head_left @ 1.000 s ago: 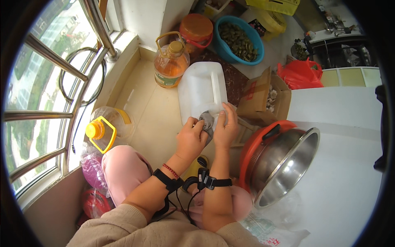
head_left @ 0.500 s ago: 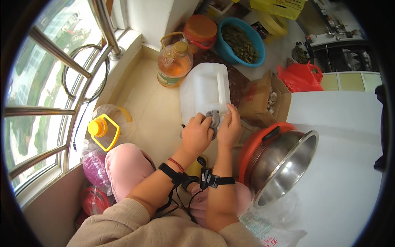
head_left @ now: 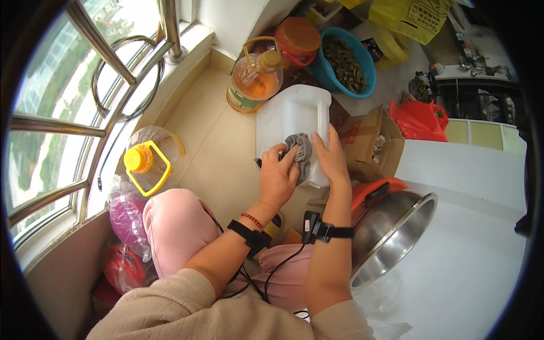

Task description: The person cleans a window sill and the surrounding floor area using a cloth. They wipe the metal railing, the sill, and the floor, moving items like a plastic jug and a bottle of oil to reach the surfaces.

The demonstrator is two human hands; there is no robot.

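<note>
A white translucent plastic jug (head_left: 281, 111) with a recessed handle stands or lies in front of me; I cannot tell which. My left hand (head_left: 277, 180) grips a crumpled grey cloth (head_left: 300, 148) and presses it against the jug's near part. My right hand (head_left: 332, 158) rests along the jug's right side, fingers stretched out and thumb near the cloth. Part of the jug's near end shows between my hands. A small dark piece sticks out left of my left fingers; I cannot make out what it is.
An oil bottle (head_left: 255, 82) and a blue basin (head_left: 348, 62) of dark greens are beyond the jug. To the right are a cardboard box (head_left: 356, 144) and steel bowl (head_left: 391, 241). A yellow-capped clear bottle (head_left: 148, 161) is left, by the window rails (head_left: 56, 124).
The whole view has shifted, so the scene sits farther right. My right hand has moved farther up the jug's side. The cloth is bunched higher and more of it shows.
</note>
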